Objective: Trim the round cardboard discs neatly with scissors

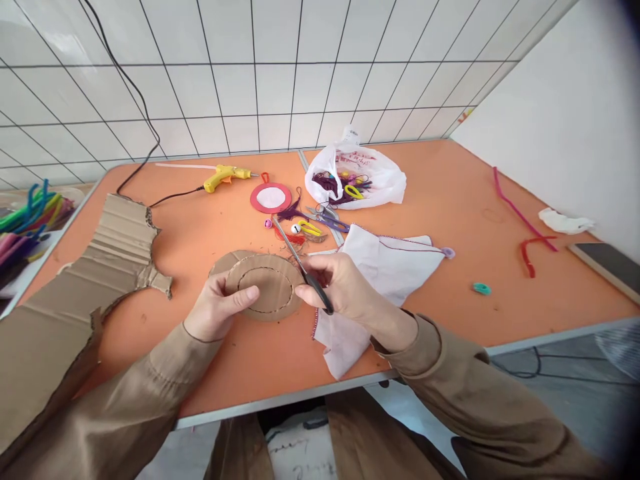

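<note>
My left hand (217,307) grips a round cardboard disc (267,283) at its left side, thumb flat on top. An inner circle of dark, broken cuts runs around the disc. Another cardboard piece (231,261) shows partly behind it. My right hand (340,283) is closed around black-handled scissors (315,290), seen edge-on, with the metal blades pointing up and away over the disc's right edge. The right fingertips are close to that edge; whether they press on it is hard to see.
A large torn cardboard sheet (120,247) covers the left. Behind lie a yellow glue gun (227,177), red-rimmed disc (271,198), purple-handled scissors (330,220) and a plastic bag (380,177) of threads. White cloth (385,263) sits under my right wrist; a phone (610,267) lies far right.
</note>
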Action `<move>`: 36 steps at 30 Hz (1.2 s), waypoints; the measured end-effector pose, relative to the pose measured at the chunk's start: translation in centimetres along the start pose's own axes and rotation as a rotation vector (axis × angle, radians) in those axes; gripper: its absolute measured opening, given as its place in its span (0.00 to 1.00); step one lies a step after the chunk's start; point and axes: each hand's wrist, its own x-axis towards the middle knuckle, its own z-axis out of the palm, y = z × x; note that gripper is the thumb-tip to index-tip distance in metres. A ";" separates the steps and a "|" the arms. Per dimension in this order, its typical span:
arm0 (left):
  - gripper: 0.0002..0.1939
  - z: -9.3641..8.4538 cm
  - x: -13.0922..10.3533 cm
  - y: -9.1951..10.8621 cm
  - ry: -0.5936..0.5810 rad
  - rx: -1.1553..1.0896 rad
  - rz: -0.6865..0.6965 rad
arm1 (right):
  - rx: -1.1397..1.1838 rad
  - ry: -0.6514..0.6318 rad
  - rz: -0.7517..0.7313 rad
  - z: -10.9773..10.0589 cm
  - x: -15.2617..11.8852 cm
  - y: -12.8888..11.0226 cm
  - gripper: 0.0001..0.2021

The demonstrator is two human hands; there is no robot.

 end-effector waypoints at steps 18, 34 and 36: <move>0.13 -0.3 -0.1 1.0 0.211 -0.177 0.057 | -0.557 0.231 -0.534 -1.1 -1.1 0.4 0.23; 0.16 -0.6 0.2 0.1 0.137 -0.165 -0.028 | -0.806 0.220 -0.508 -1.8 -1.2 0.6 0.20; 0.15 -0.5 0.2 0.2 0.137 -0.166 -0.035 | -0.814 0.214 -0.507 -1.8 -1.2 0.6 0.21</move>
